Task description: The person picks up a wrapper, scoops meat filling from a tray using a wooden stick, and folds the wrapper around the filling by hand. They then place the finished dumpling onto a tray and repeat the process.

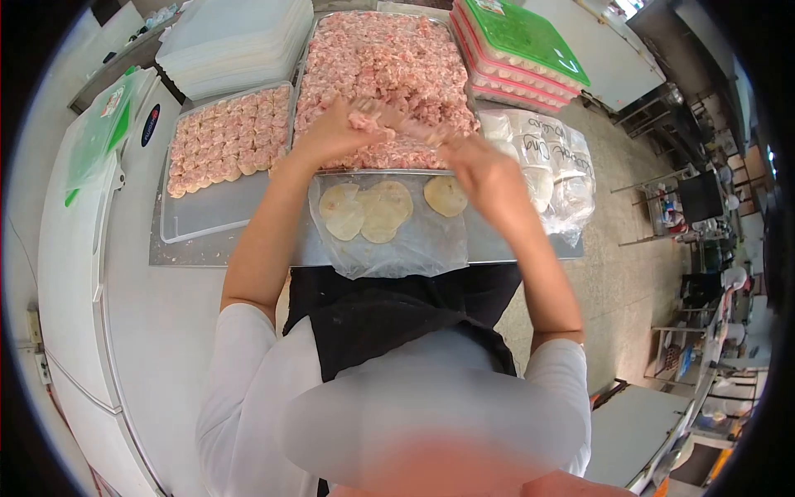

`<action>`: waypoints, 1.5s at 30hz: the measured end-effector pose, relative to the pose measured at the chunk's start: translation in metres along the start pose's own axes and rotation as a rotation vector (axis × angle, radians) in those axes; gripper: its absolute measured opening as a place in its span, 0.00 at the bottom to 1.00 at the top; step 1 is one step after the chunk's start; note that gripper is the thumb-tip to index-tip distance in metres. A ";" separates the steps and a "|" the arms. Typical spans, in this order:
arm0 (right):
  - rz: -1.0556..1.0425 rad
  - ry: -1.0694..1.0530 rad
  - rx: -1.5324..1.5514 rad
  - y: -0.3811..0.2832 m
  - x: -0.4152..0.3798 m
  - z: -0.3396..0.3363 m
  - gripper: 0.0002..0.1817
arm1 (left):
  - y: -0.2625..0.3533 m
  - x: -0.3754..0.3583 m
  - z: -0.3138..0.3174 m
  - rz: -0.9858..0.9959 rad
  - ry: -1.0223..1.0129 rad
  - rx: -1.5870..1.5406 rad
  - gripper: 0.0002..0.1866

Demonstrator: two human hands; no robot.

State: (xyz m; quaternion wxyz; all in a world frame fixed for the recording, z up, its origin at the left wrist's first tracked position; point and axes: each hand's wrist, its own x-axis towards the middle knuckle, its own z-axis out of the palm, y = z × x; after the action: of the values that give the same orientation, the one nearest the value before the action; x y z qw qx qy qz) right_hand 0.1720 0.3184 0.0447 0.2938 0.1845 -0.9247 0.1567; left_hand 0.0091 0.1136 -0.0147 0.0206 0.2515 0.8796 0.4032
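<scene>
Both hands are over a large tray of pinkish minced meat (381,58). My left hand (339,132) is cupped beneath a small lump of meat (370,124). Its fingers curl round that lump. A blurred, thin tool (418,131) reaches from my right hand (479,161) toward the lump, and my right fingers are closed on it. Several round pale wrappers (379,209) lie on a plastic sheet (397,257) just in front of the meat tray, one of them (445,196) apart at the right. Filled pieces (228,137) stand in rows in a tray at the left.
Stacked translucent trays (236,45) stand at the back left. Pink trays with a green lid (526,41) are at the back right, above plastic-wrapped packs (551,166). A white freezer (74,248) is on the left; racks and a chair (702,197) are at the right.
</scene>
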 end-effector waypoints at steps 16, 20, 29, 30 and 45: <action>0.303 -0.395 0.417 0.016 0.004 0.017 0.17 | 0.011 0.000 -0.045 0.480 -0.391 -0.254 0.24; 0.211 -0.331 -0.077 0.011 0.030 -0.020 0.13 | -0.026 -0.003 -0.020 0.486 -0.087 -0.036 0.21; 0.223 -0.301 -0.045 -0.008 0.037 -0.031 0.13 | 0.000 -0.007 -0.040 0.315 -0.142 -0.179 0.21; 0.229 -0.257 0.065 -0.010 0.034 -0.030 0.13 | 0.000 -0.009 -0.039 0.360 -0.101 -0.176 0.20; 0.940 -0.053 1.214 0.076 -0.016 0.065 0.20 | -0.119 -0.109 -0.122 -0.166 0.274 0.162 0.32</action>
State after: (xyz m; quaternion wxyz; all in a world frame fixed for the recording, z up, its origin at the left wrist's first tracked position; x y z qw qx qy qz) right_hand 0.1195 0.3631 -0.0291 0.0212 -0.0954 -0.6644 0.7410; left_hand 0.0241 -0.0868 -0.0357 -0.0865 0.1218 0.9216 0.3582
